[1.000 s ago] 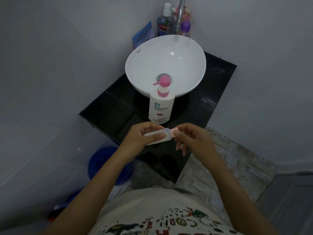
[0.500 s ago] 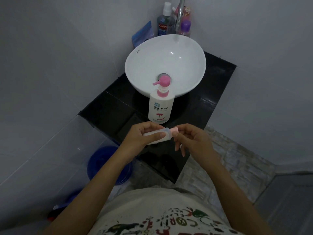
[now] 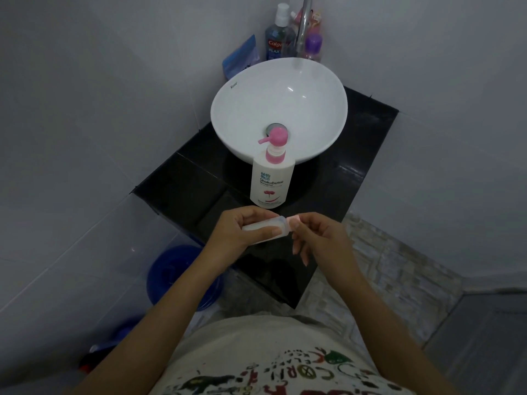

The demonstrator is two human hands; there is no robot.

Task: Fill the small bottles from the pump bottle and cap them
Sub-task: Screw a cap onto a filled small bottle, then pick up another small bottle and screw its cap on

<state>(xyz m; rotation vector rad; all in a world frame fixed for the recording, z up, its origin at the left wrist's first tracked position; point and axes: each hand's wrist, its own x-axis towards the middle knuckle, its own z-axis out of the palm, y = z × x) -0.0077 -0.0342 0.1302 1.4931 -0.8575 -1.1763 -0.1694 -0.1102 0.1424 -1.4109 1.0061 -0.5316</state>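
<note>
Gripping a small frosted plastic bottle [image 3: 266, 229] sideways in the left hand [image 3: 242, 229], right hand [image 3: 316, 235] pinching its pink cap [image 3: 293, 219], just off the glossy black counter [image 3: 182, 178] front edge. Smooth white pump bottle [image 3: 271, 183] upright just beyond, against the round bowl sink [image 3: 313, 89]. Basically same as half a second back, hands barely shifted

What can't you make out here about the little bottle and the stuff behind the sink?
- Small bottle, head view: fill level hidden by the left hand.
- Pink cap: right hand fingers cover it; whether threaded on is unclear.
- Faucet: top cut off by the frame edge.
</note>
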